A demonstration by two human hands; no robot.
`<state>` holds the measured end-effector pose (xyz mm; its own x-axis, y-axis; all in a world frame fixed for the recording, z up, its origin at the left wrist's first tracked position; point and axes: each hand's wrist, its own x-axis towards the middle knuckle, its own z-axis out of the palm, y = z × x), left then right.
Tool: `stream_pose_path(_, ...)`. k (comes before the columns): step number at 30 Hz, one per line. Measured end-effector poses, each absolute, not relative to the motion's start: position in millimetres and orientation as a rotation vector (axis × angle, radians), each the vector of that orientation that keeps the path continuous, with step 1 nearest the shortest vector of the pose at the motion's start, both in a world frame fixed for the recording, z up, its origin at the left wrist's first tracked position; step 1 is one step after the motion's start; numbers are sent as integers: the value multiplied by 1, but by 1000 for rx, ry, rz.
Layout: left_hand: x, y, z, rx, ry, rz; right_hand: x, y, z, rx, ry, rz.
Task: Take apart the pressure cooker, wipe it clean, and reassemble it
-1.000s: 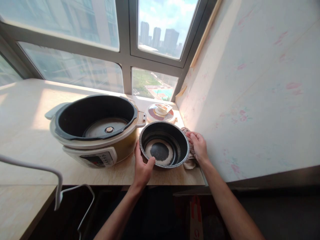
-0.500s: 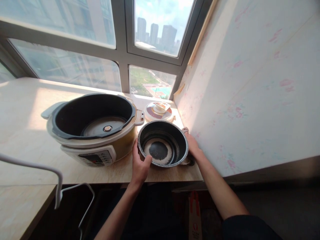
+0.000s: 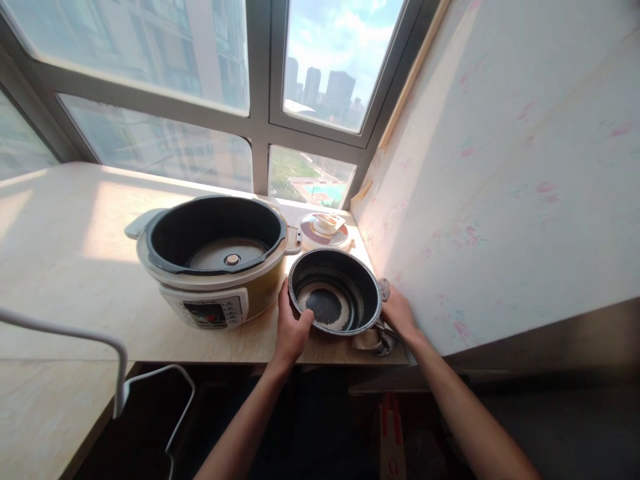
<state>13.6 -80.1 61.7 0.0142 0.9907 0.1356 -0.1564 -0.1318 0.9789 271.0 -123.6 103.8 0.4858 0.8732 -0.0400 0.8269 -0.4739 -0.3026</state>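
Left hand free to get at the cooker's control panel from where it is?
Probably not right away. The left hand grips the rim of the inner pot, thumb inside. The control panel on the cooker faces it, nothing between them; it would have to let go first.

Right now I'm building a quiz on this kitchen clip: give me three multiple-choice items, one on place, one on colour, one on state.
1. Where is the inner pot relative to the cooker?
A left of it
B right of it
C inside it

2. What colour is the cooker's outer body?
A yellow
B red
C blue

3. How is the pot held?
A by no hand
B by one hand
C by both hands

Answers:
1 B, it is beside the cooker, wall side.
2 A, yellow side under a white rim.
3 C, left hand and right hand grip opposite rims.
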Motion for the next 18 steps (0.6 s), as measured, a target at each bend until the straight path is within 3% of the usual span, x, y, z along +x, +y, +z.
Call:
stream_pose_path(11, 6, -73, 54, 1262, 1030, 1361, 267, -153, 205, -2198, -1166, -39)
stream_pose_path(18, 21, -68, 60, 1264, 1071, 1382, 236, -84, 221, -1918, -1453, 673)
